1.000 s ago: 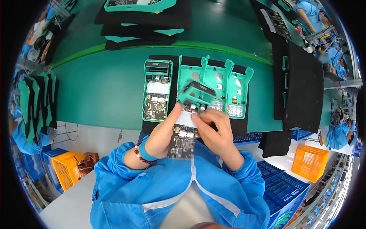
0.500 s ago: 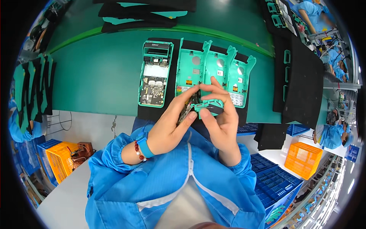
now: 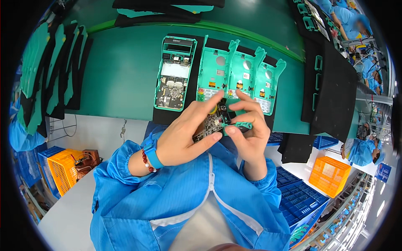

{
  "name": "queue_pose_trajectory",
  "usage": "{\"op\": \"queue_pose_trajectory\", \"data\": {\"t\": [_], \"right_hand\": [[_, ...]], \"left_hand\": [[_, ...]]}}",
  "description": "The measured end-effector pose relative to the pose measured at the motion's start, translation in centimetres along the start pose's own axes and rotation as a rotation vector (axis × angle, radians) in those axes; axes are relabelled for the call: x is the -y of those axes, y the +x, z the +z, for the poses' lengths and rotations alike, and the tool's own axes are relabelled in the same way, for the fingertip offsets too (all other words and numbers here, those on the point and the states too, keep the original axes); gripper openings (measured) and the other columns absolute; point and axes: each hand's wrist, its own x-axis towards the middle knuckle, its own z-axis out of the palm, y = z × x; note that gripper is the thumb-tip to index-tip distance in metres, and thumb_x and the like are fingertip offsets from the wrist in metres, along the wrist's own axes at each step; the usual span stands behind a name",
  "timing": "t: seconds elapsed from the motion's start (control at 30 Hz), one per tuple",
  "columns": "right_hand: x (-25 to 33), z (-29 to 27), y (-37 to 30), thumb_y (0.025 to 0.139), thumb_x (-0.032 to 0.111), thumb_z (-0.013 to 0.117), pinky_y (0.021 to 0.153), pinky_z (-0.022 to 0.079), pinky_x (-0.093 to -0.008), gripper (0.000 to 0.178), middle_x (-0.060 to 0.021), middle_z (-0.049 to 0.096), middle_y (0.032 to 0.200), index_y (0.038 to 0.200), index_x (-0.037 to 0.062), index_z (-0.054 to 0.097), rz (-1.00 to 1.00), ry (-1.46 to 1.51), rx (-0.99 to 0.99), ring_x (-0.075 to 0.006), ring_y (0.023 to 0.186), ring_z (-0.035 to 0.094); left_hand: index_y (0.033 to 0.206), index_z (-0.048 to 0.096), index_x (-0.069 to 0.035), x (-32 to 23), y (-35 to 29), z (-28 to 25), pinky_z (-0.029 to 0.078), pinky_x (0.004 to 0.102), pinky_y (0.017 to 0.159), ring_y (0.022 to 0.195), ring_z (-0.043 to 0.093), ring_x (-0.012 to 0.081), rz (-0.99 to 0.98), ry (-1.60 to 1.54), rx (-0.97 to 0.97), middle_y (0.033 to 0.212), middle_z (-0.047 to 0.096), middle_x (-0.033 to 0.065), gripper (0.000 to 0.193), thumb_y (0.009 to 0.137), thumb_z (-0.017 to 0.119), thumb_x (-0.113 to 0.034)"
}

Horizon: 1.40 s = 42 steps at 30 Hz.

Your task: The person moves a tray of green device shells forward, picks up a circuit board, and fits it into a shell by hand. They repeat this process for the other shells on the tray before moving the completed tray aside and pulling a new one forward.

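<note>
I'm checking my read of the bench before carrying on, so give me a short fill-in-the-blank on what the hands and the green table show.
1. Both hands, left hand and right hand, hold one dark ____ between them.
2. The wristband on the left wrist is ____ in colour.
3. On the black mat lie ____ empty teal shells beside the filled housing.
4. The crate at lower right is ____.

Missing words: circuit board; blue; three; orange

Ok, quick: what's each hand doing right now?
Left hand: closed on the circuit board.
Right hand: fingers pinching a small teal part against the board.
</note>
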Motion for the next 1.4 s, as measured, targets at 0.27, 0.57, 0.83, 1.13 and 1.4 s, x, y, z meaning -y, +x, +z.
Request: {"op": "queue_pose_trajectory", "data": {"t": [0.27,0.57,0.83,1.13,1.4], "right_hand": [[0.9,-0.6,0.0,0.086,0.009,0.076,0.104,0.042,-0.0362,0.047,-0.0185,0.051,0.137,0.127,-0.0006,0.055,0.308,0.312,0.125,-0.0276,0.124,0.054],[-0.4,-0.9,-0.7,0.075,-0.002,0.082,0.092,0.053,-0.0406,0.036,-0.0220,0.056,0.125,0.107,0.0071,0.067,0.039,0.294,0.209,-0.0329,0.111,0.063],[0.9,-3.8,1.0,0.061,0.034,0.092,0.112,0.035,-0.0541,0.051,-0.0126,0.076,0.098,0.100,0.0035,0.077,-0.178,-0.220,0.151,-0.0421,0.125,0.057],[1.5,-5.4,8.5,0.061,0.018,0.093,0.089,0.049,-0.0371,0.044,-0.0126,0.072,0.102,0.098,0.0002,0.076,-0.049,-0.455,-0.098,-0.0281,0.107,0.062],[0.4,-2.9,13.4,0.065,0.041,0.089,0.092,0.049,-0.0423,0.053,-0.0166,0.069,0.104,0.099,0.0024,0.076,-0.067,-0.768,0.362,-0.0327,0.114,0.057]], "left_hand": [[0.151,0.035,-0.002,-0.9,-0.8,-0.7,0.044,0.0381,0.083,0.099,0.062,0.0256,0.005,0.294,-0.014,0.112,0.066,0.0082,0.099,0.066,0.085,-0.009],[0.118,0.063,-0.013,0.9,-0.9,-0.2,0.043,0.0340,0.076,0.093,0.063,0.0203,0.387,0.587,-0.141,0.112,0.068,0.0012,0.063,0.059,0.085,-0.013],[0.128,0.062,-0.002,1.6,0.2,1.0,0.044,0.0362,0.093,0.108,0.058,0.0269,0.052,-0.456,0.102,0.118,0.061,0.0136,0.036,0.103,0.052,-0.026],[0.101,0.071,-0.011,5.2,-1.5,1.4,0.042,0.0344,0.081,0.095,0.059,0.0198,0.241,0.755,-0.239,0.102,0.062,0.0009,0.028,0.073,0.068,-0.009],[0.097,0.073,-0.011,6.6,-1.8,1.2,0.043,0.0334,0.078,0.089,0.059,0.0187,0.356,0.755,-0.319,0.095,0.062,-0.0015,0.026,0.071,0.071,-0.012]]}}
